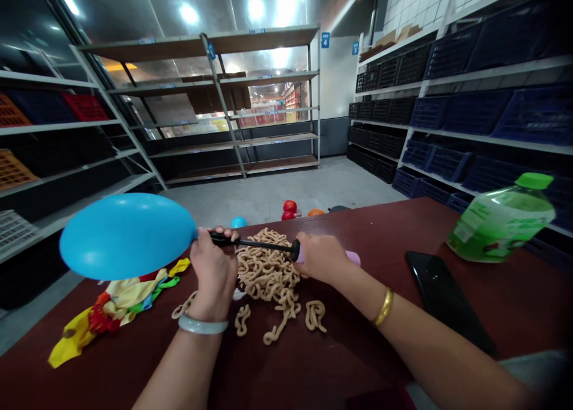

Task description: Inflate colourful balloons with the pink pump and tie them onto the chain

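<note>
A large inflated blue balloon [128, 236] extends to the left of my left hand [215, 267]. My left fingers are closed around its neck and the black end of a hand pump [266, 244]. The pump's black rod is drawn out, running level across to a pink part inside my closed right hand [322, 258]. Below and behind the rod lies a heap of beige, rope-like curled strands [268, 273], with a few loose pieces nearer me. Uninflated balloons [129, 299] in yellow, red, green and blue are piled left of my left wrist. My fingers partly hide the balloon's neck.
On the dark red table [376, 237], a black phone [443, 296] and a green-capped bottle [501, 222] stand at the right. Beyond the far edge, red balloons [289, 207] and a blue one [239, 222] show. Shelves [268, 138] with crates [470, 111] line the room.
</note>
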The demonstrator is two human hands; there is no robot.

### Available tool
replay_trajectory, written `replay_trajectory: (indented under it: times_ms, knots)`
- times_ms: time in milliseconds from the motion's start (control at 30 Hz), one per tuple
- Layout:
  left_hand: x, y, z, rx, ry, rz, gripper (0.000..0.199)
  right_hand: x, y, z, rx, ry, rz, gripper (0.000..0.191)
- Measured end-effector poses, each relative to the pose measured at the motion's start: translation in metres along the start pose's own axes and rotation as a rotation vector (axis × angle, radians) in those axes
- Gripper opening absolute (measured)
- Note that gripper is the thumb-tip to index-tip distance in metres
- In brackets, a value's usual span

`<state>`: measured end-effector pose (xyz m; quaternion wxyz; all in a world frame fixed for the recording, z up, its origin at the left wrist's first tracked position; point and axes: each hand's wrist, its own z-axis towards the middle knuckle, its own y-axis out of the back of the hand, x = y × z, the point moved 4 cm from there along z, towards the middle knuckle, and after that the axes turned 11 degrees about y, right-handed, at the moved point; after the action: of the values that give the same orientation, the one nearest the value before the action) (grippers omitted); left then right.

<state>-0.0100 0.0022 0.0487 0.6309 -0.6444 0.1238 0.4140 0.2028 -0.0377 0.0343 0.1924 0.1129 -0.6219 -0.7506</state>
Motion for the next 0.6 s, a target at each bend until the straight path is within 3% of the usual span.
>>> replay_trajectory:
  times_ms: [100, 233, 433, 600]
  knots:
    - [-0.002, 0.009, 0.007, -0.042, 0.007, -0.027, 0.024, -0.002, -0.002, -0.001, -0.006, 0.009, -0.006, 0.035]
    - [0.022, 0.011, -0.002, -0.053, 0.066, -0.061, 0.026, -0.003, -0.007, -0.003, -0.032, 0.013, -0.047, 0.034]
    - [0.065, -0.013, -0.047, -0.029, 0.161, -0.061, 0.027, 0.009, -0.007, -0.004, -0.046, 0.024, -0.007, 0.031]
    - [0.072, -0.031, -0.073, 0.037, 0.199, -0.054, 0.025, 0.018, -0.003, -0.006, -0.097, 0.032, 0.027, 0.03]
